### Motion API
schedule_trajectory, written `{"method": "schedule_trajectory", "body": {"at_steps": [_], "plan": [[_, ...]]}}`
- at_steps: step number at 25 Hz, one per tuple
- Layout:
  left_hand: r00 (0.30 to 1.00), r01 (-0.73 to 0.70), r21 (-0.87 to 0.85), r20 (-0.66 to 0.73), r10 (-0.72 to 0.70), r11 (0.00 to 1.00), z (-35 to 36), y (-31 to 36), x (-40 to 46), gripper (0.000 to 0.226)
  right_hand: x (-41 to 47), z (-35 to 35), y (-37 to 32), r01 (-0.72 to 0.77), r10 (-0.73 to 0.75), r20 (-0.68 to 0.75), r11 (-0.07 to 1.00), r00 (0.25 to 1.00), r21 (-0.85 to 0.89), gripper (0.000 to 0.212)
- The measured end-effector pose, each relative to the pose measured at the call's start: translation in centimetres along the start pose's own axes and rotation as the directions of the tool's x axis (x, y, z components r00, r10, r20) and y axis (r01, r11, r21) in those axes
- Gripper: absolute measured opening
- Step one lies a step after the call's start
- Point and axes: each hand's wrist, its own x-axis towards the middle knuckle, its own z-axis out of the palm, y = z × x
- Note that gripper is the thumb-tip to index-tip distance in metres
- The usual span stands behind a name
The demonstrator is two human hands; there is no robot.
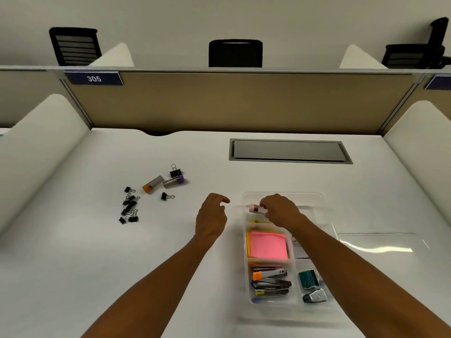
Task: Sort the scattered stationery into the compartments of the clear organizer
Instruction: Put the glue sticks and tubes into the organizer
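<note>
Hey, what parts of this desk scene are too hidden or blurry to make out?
- Small pink-capped item, head view: far end hidden inside the right hand.
- White label in the clear organizer: partly covered by the right forearm, print blurred.
- Binder clip pile: clips overlap, too small to count.
- Left hand: palm faces down, unseen.

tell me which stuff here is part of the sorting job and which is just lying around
Part of the job: clear organizer, pink stapler held in the right hand, binder clips, orange-capped stapler, purple-capped stapler, left hand.

Just lying about: clear lid, desk cable hatch, office chairs.
</note>
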Motion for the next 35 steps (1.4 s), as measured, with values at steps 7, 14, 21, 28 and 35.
{"method": "schedule_trajectory", "body": {"at_steps": [7, 14, 21, 28, 35], "plan": [[0.994, 0.097, 0.004, -0.056, -0.097, 0.995, -2.0, -2.0, -1.3, 0.020, 1.3, 0.0, -1.3, 0.010, -0.003, 0.128, 0.998, 0.992, -0.059, 0.027], [0.978, 0.167, -0.051, -0.119, -0.172, 0.985, -4.1, -4.7, -2.1, 0.016, 2.0, -2.7, -4.8, 0.057, -0.042, -0.220, 0.996, 0.975, 0.064, 0.042], [0.961, 0.203, -0.085, -0.172, -0.215, 0.976, -8.0, -9.2, -1.4, 0.018, 4.4, -2.9, -11.0, 0.174, -0.131, -0.218, 0.966, 0.967, 0.192, 0.035], [0.964, 0.177, -0.073, -0.187, -0.188, 0.982, -12.9, -14.7, 3.2, 0.024, 8.0, -2.2, -17.6, 0.209, -0.163, -0.176, 0.934, 0.971, 0.290, 0.038], [0.968, 0.175, -0.043, -0.172, -0.180, 0.984, -15.5, -18.0, 8.7, 0.029, 12.6, -1.7, -22.7, 0.221, -0.192, -0.134, 0.943, 0.972, 0.248, 0.046]]}}
